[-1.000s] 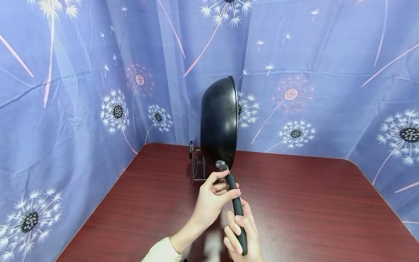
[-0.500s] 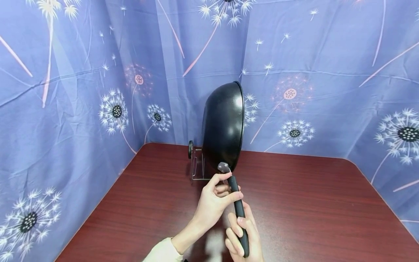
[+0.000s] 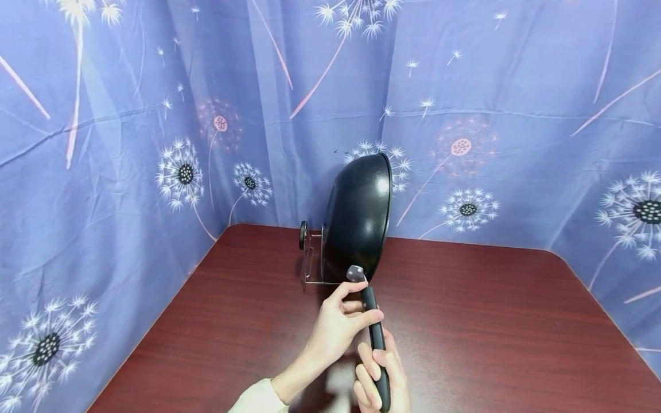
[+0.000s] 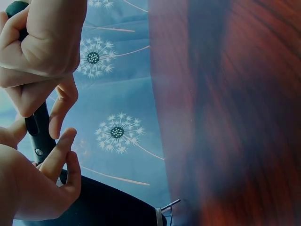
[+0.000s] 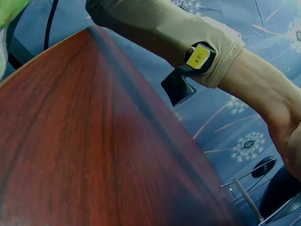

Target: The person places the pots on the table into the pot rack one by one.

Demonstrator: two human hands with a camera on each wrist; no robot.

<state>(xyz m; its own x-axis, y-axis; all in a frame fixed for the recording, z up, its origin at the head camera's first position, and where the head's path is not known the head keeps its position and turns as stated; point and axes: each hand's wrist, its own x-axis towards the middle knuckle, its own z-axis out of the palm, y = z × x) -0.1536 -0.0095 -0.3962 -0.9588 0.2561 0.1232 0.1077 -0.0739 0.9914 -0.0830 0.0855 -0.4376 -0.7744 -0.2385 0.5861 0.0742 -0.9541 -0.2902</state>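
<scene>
A black wok (image 3: 358, 218) stands on edge at a slight tilt, its rounded outside facing left. Its lower part is within the wire rack (image 3: 308, 261). My left hand (image 3: 335, 324) holds the black handle (image 3: 378, 335) near the metal bracket (image 3: 356, 273), thumb across it. Lower down, my right hand (image 3: 381, 376) grips the handle's end with curled fingers. Both hands also show on the handle in the left wrist view, where the wok (image 4: 113, 205) is at the bottom. Only the left forearm and part of the left hand appear in the right wrist view.
The rack has a round black piece (image 3: 303, 235) at its left end. It stands toward the back of a dark red wooden table (image 3: 490, 321). Blue dandelion-print curtains (image 3: 465, 86) enclose the back and sides. A small black camera (image 5: 178, 87) sits on the left sleeve.
The wok has come down and shifted slightly right, lower against the rack. Both hands have lowered a little with the handle, keeping their hold. The rack has stayed in place.
</scene>
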